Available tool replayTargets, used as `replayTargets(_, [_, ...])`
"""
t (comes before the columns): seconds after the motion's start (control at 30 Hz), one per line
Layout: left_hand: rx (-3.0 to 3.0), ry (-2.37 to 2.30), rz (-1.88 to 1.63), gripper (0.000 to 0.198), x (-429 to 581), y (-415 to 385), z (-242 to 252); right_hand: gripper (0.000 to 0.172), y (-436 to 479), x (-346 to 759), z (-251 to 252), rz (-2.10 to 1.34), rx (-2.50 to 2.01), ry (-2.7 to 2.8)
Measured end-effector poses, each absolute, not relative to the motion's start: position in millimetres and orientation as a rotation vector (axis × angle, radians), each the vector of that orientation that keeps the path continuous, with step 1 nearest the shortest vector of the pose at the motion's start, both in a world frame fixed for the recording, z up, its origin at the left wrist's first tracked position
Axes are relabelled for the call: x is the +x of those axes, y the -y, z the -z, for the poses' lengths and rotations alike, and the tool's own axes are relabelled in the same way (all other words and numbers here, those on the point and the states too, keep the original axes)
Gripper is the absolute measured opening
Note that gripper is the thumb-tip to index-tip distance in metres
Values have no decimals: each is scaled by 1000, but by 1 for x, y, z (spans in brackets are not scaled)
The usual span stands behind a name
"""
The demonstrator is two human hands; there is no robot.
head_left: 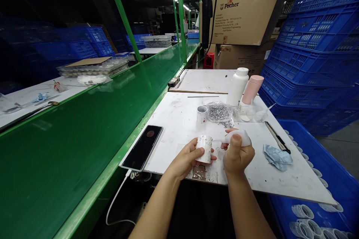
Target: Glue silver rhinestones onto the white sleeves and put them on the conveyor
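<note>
My left hand [192,155] is closed around a short white cylinder [204,148] with small marks near its upper rim, held just above the table's front part. In my right hand [237,153] is a white squeeze bottle [244,137], gripped between thumb and fingers. Its thin nozzle points left, at the cylinder's upper side; whether the tip touches cannot be made out. A similar white cylinder [202,115] stands upright behind my hands. Beside it lies a clear plastic bag [220,112] of small metallic parts, some spilled in front.
A phone [143,147] on a cable lies at the table's left edge, along the green conveyor belt [92,130]. A white bottle [238,86] and a pink bottle [252,89] stand at the back. A blue cloth [277,157] and a cutter knife [277,137] lie right, above a blue crate [333,171].
</note>
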State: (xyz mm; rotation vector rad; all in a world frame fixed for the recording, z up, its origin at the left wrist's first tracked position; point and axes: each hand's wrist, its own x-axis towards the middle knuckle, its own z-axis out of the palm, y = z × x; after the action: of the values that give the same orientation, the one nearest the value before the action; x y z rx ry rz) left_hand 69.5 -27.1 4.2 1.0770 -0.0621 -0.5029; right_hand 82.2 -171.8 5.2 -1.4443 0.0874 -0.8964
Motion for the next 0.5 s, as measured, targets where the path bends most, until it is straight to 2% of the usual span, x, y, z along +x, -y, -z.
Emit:
replayTargets(0.13, [1072,58,500,56,69,28,-5,43,170,84,-6,915,-1415,-104])
replayTargets(0.3, [1076,20,470,53,68,28,-6,38,173,86,-15,965,-1146,-162])
replayTargets(0.5, [1002,8,433,62,71,24,-1,31,180,86,-25,937,-952,-188])
